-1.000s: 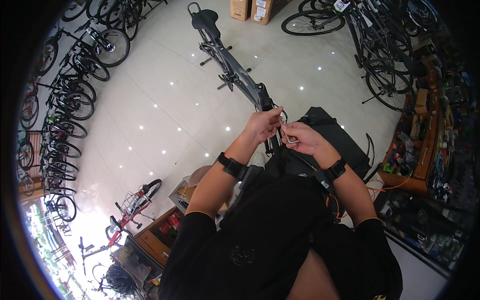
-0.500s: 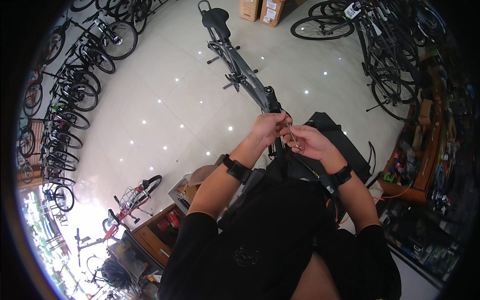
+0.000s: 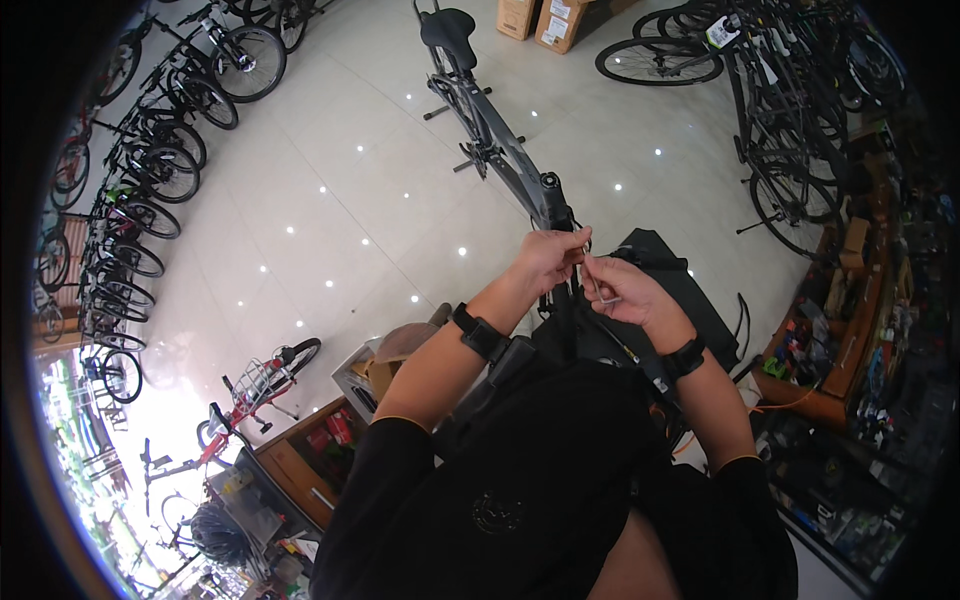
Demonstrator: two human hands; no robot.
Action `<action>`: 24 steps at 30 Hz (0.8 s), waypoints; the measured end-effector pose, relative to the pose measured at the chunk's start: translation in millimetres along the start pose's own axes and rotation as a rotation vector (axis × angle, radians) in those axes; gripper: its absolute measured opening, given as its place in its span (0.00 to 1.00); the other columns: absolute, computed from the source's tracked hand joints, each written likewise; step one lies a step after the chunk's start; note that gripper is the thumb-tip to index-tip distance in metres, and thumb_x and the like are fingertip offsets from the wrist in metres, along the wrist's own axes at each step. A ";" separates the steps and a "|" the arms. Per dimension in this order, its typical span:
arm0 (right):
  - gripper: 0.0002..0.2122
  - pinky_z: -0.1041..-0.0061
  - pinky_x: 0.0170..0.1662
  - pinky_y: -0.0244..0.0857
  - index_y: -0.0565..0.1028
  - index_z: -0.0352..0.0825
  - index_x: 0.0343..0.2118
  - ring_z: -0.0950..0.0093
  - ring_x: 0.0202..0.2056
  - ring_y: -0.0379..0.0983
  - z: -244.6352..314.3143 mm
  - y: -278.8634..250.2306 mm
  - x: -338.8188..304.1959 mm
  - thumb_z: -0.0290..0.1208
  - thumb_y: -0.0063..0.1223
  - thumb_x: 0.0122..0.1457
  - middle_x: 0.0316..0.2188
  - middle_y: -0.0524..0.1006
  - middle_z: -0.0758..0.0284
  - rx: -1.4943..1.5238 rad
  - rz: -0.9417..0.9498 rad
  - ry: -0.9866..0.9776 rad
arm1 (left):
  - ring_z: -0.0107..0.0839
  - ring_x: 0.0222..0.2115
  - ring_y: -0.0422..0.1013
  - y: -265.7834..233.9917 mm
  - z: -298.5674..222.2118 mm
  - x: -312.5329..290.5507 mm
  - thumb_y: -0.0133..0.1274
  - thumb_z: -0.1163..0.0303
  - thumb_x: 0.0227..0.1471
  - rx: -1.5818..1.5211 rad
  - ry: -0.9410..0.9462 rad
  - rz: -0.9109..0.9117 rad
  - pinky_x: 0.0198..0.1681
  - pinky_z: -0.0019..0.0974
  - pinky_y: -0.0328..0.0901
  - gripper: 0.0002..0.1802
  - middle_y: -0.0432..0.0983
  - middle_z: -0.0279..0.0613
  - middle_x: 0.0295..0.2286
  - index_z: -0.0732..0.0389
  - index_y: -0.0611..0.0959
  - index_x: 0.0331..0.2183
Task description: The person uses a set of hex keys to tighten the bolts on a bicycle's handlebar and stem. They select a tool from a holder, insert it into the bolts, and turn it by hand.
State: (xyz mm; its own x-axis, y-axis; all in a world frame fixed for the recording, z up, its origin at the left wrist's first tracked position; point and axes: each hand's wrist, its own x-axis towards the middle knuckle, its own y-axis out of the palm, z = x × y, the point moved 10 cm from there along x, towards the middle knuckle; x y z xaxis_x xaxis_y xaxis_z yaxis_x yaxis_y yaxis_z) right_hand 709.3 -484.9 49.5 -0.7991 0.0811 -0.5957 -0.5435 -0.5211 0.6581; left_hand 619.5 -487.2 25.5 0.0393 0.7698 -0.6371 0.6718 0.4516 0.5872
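Pinched in my right hand [image 3: 625,292] is a thin, bent metal hex key [image 3: 599,290], its short end toward the palm and its long end up toward my left fingers. My left hand [image 3: 552,256] is closed in a pinch at the key's far tip; whatever it grips is too small to make out. Both hands meet over the front end of a dark grey bicycle frame [image 3: 512,165], which stretches away from me with its black saddle [image 3: 449,36] at the far end. My hands partly hide the front of the frame.
A black flat-topped thing [image 3: 680,290] stands right of my hands. Bicycles line the left [image 3: 165,172] and far right [image 3: 790,190]. Cardboard boxes [image 3: 557,24] stand at the back. A wooden cabinet [image 3: 835,350] with tools is on the right; a small red bicycle [image 3: 250,400] stands lower left.
The hex key has turned in my right hand and now stands steeper, its bent end showing at the palm. My hands have come closer together. The whole view has shifted slightly.
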 end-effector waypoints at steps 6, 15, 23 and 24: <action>0.15 0.84 0.29 0.63 0.74 0.31 0.44 0.83 0.28 0.70 14.2 18.5 -10.9 0.40 0.44 0.67 0.28 0.75 0.72 -0.048 0.048 -0.032 | 0.32 0.36 0.73 4.0 -3.1 -0.9 0.49 0.65 0.60 -0.095 0.049 0.097 0.41 0.38 0.68 0.12 0.77 0.39 0.35 0.64 0.78 0.39; 0.11 0.89 0.22 0.54 0.75 0.35 0.38 0.88 0.22 0.62 -6.9 -13.8 10.2 0.38 0.52 0.63 0.24 0.71 0.74 0.004 -0.035 0.012 | 0.29 0.36 0.72 8.6 -1.1 -11.9 0.47 0.65 0.61 -0.035 -0.044 0.025 0.42 0.34 0.65 0.10 0.75 0.36 0.35 0.61 0.77 0.37; 0.10 0.86 0.25 0.59 0.75 0.32 0.36 0.86 0.20 0.64 10.9 25.1 -10.9 0.35 0.48 0.65 0.25 0.75 0.69 -0.024 -0.020 -0.039 | 0.32 0.43 0.70 -1.2 -2.7 -7.9 0.48 0.62 0.61 -0.073 0.084 -0.007 0.46 0.40 0.65 0.13 0.74 0.39 0.40 0.62 0.76 0.40; 0.10 0.86 0.25 0.60 0.75 0.31 0.37 0.86 0.21 0.65 10.4 20.4 -11.6 0.34 0.48 0.65 0.26 0.76 0.68 -0.009 -0.013 -0.049 | 0.33 0.43 0.71 0.7 -4.3 -8.5 0.48 0.62 0.61 -0.114 0.078 -0.021 0.45 0.40 0.65 0.14 0.75 0.40 0.39 0.63 0.76 0.40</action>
State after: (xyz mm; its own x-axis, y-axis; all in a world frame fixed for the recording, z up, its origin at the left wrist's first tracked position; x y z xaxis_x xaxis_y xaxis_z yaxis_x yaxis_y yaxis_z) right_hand 704.9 -487.7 74.7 -0.8039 0.1288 -0.5806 -0.5513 -0.5277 0.6463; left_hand 616.5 -491.5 33.5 -0.0345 0.7901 -0.6121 0.5831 0.5133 0.6297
